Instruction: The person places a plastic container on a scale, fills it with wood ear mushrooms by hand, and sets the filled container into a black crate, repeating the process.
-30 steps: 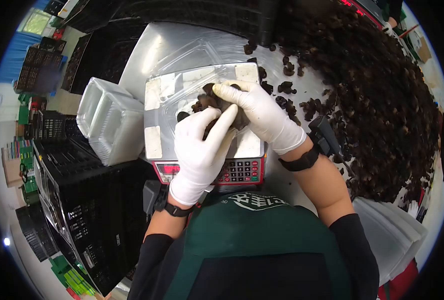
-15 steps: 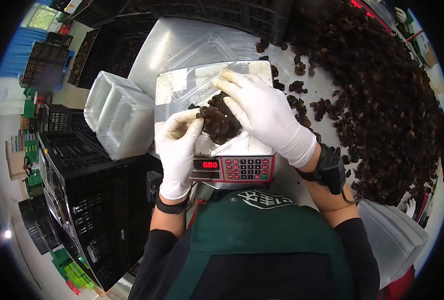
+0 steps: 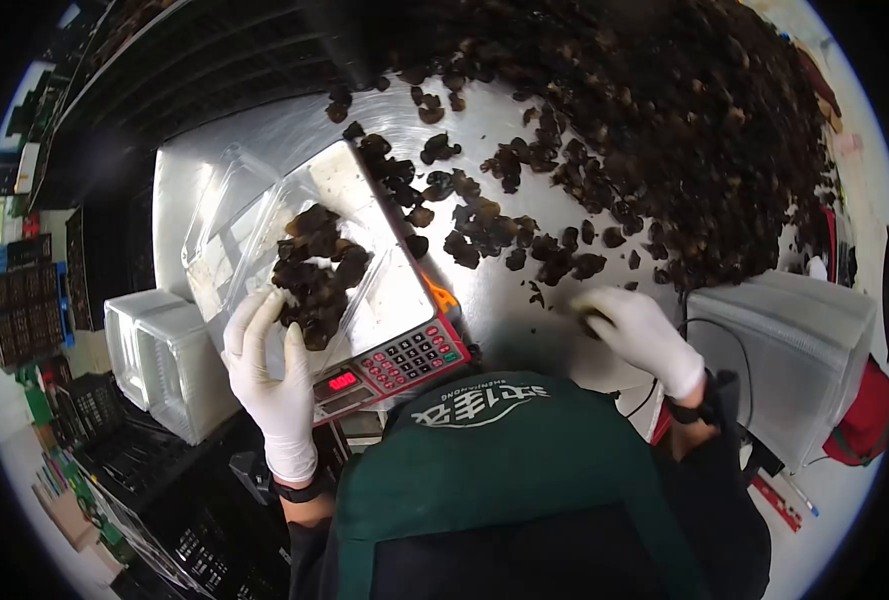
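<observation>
Dark brown wood-ear-like pieces (image 3: 314, 275) lie in a clear plastic tray (image 3: 249, 235) on the scale (image 3: 389, 275), whose red digits are lit. My left hand (image 3: 269, 375), in a white glove, is at the tray's near left edge, thumb and fingers apart, fingertips beside the pieces. My right hand (image 3: 634, 330), also gloved, is over the metal table right of the scale. Its fingers are curled round a dark piece (image 3: 594, 322), partly blurred.
A large heap of dark pieces (image 3: 664, 130) covers the table's far right, with loose ones scattered toward the scale. Stacked clear containers stand at left (image 3: 169, 365) and right (image 3: 784, 350). Black crates (image 3: 234, 70) line the far side.
My right hand has left the tray and moved right, over the table. My left hand has let go of the piece it pinched, its fingers now spread. The view has turned and shifted right.
</observation>
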Available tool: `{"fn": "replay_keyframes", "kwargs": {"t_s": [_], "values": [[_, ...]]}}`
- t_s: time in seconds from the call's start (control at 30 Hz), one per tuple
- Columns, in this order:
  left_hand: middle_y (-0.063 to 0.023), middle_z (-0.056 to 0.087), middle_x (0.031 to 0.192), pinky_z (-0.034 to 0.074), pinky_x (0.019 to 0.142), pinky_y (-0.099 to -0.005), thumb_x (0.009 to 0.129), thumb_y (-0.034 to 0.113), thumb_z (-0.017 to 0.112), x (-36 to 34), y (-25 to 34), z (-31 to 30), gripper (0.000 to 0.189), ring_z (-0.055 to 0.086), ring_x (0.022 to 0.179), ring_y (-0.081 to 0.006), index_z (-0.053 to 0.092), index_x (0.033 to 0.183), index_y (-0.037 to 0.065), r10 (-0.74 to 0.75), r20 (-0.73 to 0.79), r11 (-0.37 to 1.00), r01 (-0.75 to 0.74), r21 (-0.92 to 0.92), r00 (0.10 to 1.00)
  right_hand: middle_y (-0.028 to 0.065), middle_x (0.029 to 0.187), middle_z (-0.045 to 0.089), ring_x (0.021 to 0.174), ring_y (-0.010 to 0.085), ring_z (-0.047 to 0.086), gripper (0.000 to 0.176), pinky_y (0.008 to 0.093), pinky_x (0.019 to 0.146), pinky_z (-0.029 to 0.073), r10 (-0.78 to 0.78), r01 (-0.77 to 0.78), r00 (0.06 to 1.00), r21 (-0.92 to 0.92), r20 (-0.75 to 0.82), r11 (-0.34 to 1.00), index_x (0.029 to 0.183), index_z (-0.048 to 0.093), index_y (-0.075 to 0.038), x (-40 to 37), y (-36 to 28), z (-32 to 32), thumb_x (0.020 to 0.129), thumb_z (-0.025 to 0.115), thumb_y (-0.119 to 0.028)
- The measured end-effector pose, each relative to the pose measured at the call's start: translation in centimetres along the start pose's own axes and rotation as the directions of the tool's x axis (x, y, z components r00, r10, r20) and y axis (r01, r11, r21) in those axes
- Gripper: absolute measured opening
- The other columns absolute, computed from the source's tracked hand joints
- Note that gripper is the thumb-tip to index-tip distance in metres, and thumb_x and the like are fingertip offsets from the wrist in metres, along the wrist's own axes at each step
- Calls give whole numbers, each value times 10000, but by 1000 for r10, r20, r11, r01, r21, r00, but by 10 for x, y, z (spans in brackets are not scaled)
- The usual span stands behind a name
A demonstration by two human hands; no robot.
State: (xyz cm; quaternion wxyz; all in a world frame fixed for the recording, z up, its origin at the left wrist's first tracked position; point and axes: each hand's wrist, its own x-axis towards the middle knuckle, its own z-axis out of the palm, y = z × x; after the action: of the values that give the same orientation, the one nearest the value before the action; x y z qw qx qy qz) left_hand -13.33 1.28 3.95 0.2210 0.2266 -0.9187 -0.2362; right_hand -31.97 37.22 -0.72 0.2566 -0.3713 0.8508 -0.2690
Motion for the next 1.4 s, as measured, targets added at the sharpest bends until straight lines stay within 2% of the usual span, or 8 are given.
{"fn": "replay_keyframes", "kwargs": {"t_s": [0.17, 0.27, 0.43, 0.73, 0.9, 1.2, 1.37, 1.4], "values": [[-154, 555, 1381, 400, 1084, -398, 830, 0, 687, 12, 1, 13, 514, 534, 1271, -331, 604, 1333, 63, 27, 148, 993, -43, 106, 989, 107, 863, 672, 873, 319, 647, 126, 444, 799, 535, 418, -197, 862, -570, 288, 798, 921, 711, -125, -72, 25, -20, 811, 659, -160], [-173, 532, 1409, 375, 1109, -423, 878, 39, 638, 12, 0, 16, 466, 498, 1309, -350, 598, 1342, 56, 45, 264, 985, -86, 147, 963, 85, 963, 650, 937, 294, 628, 206, 416, 789, 536, 52, -66, 997, -310, -56, 948, 1029, 691, -111, -6, 10, -10, 827, 663, -135], [-159, 574, 1350, 405, 1087, -405, 832, -61, 636, 14, -2, 13, 416, 538, 1271, -339, 652, 1238, 34, -1, 274, 996, -23, 86, 962, 85, 1080, 623, 1018, 284, 606, 349, 382, 846, 533, -325, 287, 834, -152, -446, 946, 1179, 650, -103, 178, -22, 27, 842, 582, -37], [-130, 622, 1215, 458, 1026, -365, 786, -106, 682, 9, -7, 17, 325, 597, 1177, -289, 702, 1089, 10, -100, 186, 993, 86, 84, 977, 127, 1130, 591, 1140, 325, 556, 386, 406, 925, 519, -383, 395, 890, -4, -249, 919, 1165, 644, -74, 312, -17, 61, 779, 639, -67], [-126, 625, 1226, 455, 1026, -363, 790, -106, 671, 12, -3, 22, 341, 598, 1177, -284, 703, 1105, 19, -102, 175, 993, 89, 78, 979, 96, 1186, 581, 1196, 288, 542, 394, 382, 959, 523, -342, 300, 934, -289, -104, 909, 1121, 623, -34, 324, -61, 92, 738, 704, -79], [-123, 618, 1243, 450, 1028, -372, 783, -82, 697, 9, -9, 21, 374, 589, 1189, -296, 709, 1132, 50, -87, 176, 992, 68, 108, 981, 138, 967, 699, 928, 264, 672, 286, 356, 837, 531, -133, 173, 976, 243, -170, 955, 1040, 699, -6, 299, 6, 48, 794, 689, -152], [-128, 614, 1247, 440, 1035, -376, 799, -75, 685, 10, -8, 20, 363, 582, 1193, -300, 703, 1139, 48, -73, 181, 995, 59, 84, 981, 39, 984, 695, 852, 90, 617, 264, 245, 747, 492, 131, -88, 991, 919, 40, 385, 1106, 683, 28, 254, 27, -8, 892, 643, -121], [-128, 613, 1248, 439, 1035, -377, 800, -74, 685, 11, -8, 20, 361, 580, 1196, -300, 701, 1140, 48, -74, 182, 995, 60, 80, 981, 29, 983, 690, 866, 80, 616, 291, 240, 762, 499, 170, -106, 985, 862, 24, 495, 1131, 670, 34, 252, 33, -10, 891, 641, -128]]}}
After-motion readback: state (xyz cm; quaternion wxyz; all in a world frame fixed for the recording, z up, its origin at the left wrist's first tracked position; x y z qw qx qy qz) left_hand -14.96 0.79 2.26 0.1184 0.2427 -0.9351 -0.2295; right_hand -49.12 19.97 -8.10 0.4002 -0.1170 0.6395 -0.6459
